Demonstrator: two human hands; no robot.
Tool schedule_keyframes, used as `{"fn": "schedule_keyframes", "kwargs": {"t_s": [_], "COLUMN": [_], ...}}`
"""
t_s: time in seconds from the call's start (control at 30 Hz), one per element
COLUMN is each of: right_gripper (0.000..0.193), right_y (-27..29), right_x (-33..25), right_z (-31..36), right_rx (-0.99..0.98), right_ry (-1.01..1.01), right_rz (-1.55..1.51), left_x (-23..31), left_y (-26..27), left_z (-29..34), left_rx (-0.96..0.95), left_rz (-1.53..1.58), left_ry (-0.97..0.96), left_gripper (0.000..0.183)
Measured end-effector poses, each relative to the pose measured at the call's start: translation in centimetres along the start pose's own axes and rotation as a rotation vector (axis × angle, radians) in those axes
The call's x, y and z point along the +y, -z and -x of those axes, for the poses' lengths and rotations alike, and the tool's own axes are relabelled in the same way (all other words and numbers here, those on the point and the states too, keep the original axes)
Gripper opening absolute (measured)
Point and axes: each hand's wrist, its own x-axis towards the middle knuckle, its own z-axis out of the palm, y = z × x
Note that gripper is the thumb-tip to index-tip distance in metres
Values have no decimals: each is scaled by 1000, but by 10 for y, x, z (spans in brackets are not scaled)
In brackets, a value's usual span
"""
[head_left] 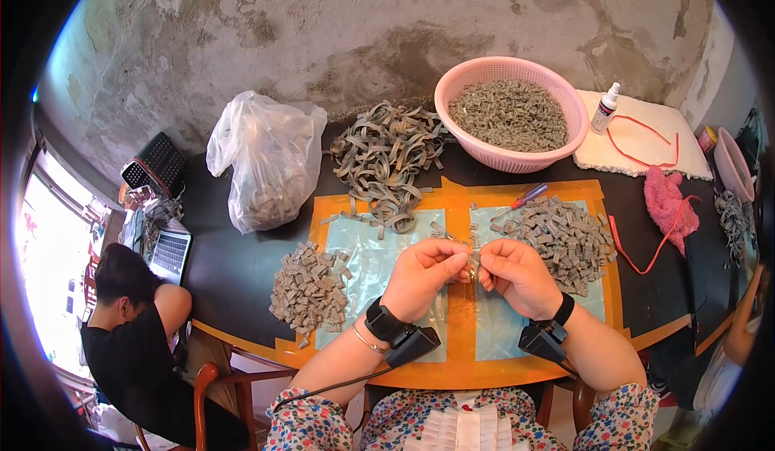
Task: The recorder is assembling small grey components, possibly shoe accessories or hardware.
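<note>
Over the middle of the taped table mat, my left hand (pixel 426 273) and my right hand (pixel 521 277) meet fingertip to fingertip. Both are closed in a pinch. A tiny greyish piece shows between the fingertips, too small and covered to name. Right beside my right hand lies a heap of small grey rectangular pieces (pixel 565 241). To the left of my left hand is a second heap of similar pieces (pixel 309 289). Beyond my hands, a tangled pile of long grey strips (pixel 387 148) reaches onto the mat. A screwdriver-like tool with a blue handle (pixel 530 195) lies near the right heap.
At the back stand a pink basket (pixel 511 160) full of small grey pieces and a white plastic bag (pixel 270 152). A white foam board (pixel 646 156) bears a spray bottle (pixel 605 110) and red cord. Pink fluffy cloth (pixel 670 205) lies right. A person (pixel 145 338) sits left, near a laptop (pixel 171 253).
</note>
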Motion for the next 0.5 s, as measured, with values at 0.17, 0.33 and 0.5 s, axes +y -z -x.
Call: {"fn": "schedule_keyframes", "kwargs": {"t_s": [0.17,0.33,0.5], "right_gripper": [13,14,15], "right_y": [0,0,4], "right_x": [1,-1,-3], "right_z": [0,1,0], "right_rx": [-32,-44,-163], "right_ry": [-57,-129,-212], "right_rz": [-28,-61,-170], "left_x": [0,2,4], "left_y": [1,-1,-6], "left_z": [1,1,1], "left_rx": [-7,-19,-19], "left_rz": [32,13,25], "left_ry": [2,9,2], "left_gripper": [18,20,10]}}
